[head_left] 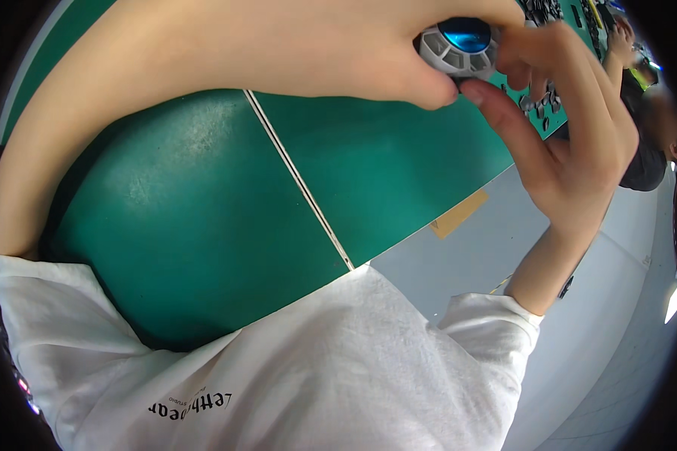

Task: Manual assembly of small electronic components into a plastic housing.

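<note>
A small round part [459, 46] with a grey ribbed rim and a shiny blue centre is held up close at the top of the view. My left hand [338, 45] grips it from the left, thumb under its lower edge. My right hand [572, 128] holds its right side with fingertips curled around the rim. Both hands hover above the green table [203, 210].
A white seam [301, 180] runs across the green table. Several small dark and grey parts [541, 101] lie on the table at the far upper right. Another person [651, 113] sits there. Grey floor [504, 248] lies to the right, with a tan tape patch [459, 214].
</note>
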A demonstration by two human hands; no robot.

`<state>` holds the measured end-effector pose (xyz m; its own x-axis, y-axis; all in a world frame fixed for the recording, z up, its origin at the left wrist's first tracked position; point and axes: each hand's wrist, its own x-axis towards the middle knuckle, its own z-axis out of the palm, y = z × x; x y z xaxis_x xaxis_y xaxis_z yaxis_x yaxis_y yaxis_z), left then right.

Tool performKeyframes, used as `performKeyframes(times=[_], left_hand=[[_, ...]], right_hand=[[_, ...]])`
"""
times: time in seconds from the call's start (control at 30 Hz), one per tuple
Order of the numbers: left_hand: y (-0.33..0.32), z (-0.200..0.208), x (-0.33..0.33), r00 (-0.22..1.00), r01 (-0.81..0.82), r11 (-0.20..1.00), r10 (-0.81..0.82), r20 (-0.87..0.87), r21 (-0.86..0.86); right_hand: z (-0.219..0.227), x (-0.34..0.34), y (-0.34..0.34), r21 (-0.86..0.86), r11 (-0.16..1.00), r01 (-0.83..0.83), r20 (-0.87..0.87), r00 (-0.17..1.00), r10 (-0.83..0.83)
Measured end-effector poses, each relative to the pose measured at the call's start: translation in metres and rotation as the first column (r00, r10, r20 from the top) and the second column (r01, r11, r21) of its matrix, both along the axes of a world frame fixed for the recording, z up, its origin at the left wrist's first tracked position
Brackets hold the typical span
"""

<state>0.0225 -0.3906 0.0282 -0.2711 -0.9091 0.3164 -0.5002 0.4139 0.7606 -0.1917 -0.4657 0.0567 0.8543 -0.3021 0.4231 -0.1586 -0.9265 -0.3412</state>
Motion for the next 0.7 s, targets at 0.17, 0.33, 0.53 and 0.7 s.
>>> performKeyframes(times=[0.17,0.33,0.53,0.7], left_hand=[[-0.007,0.022,0.011,0.991,-0.039,0.988,0.057,0.12,-0.147],[-0.005,0.039,0.003,0.986,-0.101,0.985,0.08,0.145,0.143],[0.0,0.033,0.002,0.95,-0.107,0.994,0.1,0.294,0.008],[-0.005,0.015,0.006,0.878,-0.01,0.96,0.142,0.457,-0.28]], right_hand=[[0.011,0.016,-0.013,0.134,0.99,-0.044,0.053,0.998,0.037],[0.01,0.02,-0.014,0.355,0.929,0.104,-0.029,0.995,-0.1],[0.013,0.024,-0.008,0.42,0.899,0.128,-0.061,0.992,-0.113],[-0.006,0.016,-0.02,0.275,0.957,-0.088,0.102,0.993,0.062]])
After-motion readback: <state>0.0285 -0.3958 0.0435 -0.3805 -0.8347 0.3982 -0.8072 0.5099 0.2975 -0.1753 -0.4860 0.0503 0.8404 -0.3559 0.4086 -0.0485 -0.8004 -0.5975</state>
